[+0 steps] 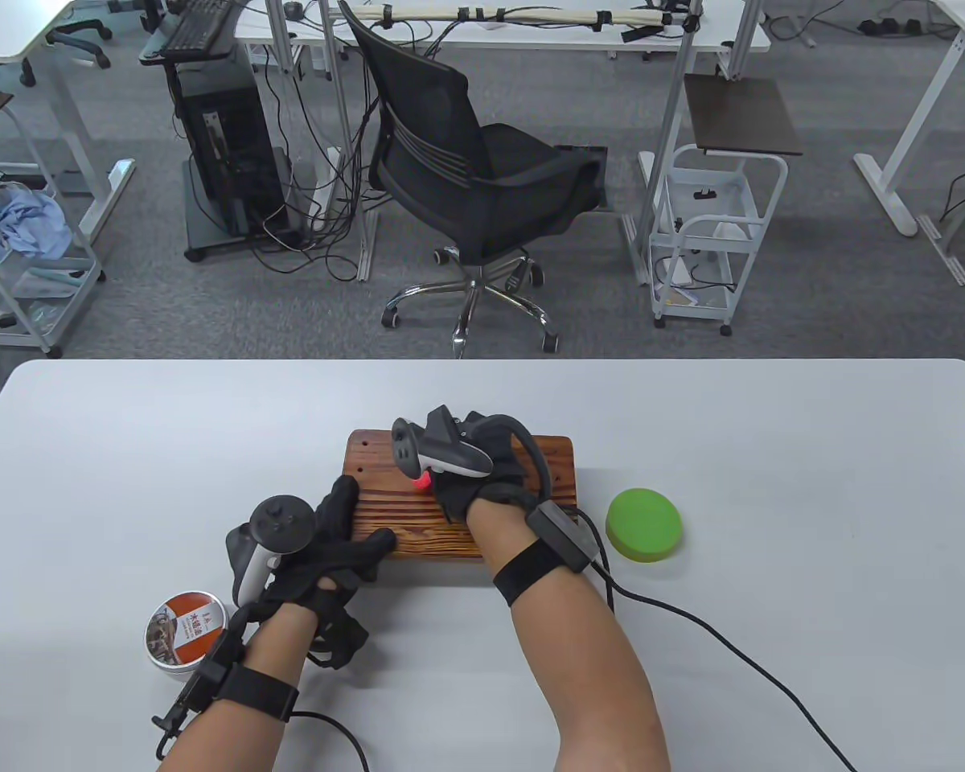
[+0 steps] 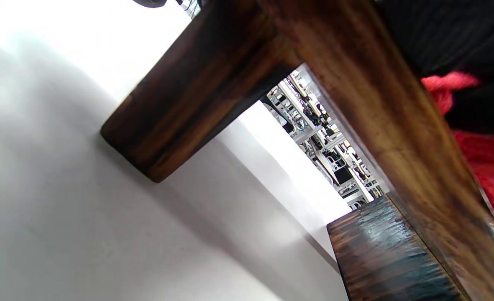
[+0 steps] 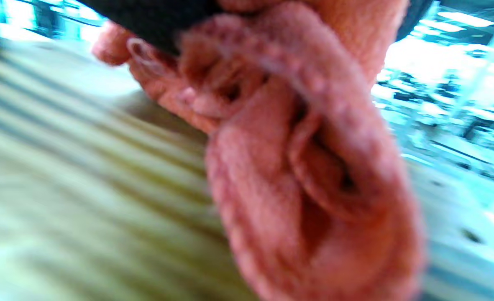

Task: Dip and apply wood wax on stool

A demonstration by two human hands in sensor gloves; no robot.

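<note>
A small dark wooden stool (image 1: 418,523) with a striped grain top stands in the middle of the table. My left hand (image 1: 346,539) grips its near left corner, thumb along the front edge; the left wrist view looks under the seat at a leg (image 2: 180,108). My right hand (image 1: 470,474) presses a bunched pink-red cloth (image 1: 423,480) onto the stool top; the cloth (image 3: 305,167) fills the blurred right wrist view. A round wax tin (image 1: 186,630) with a brown-orange label sits near my left wrist; whether it is open cannot be told.
A green round lid (image 1: 644,524) lies on the table right of the stool. Glove cables trail from both wrists toward the near edge. A black office chair (image 1: 482,185) and carts stand on the floor beyond the table's far edge.
</note>
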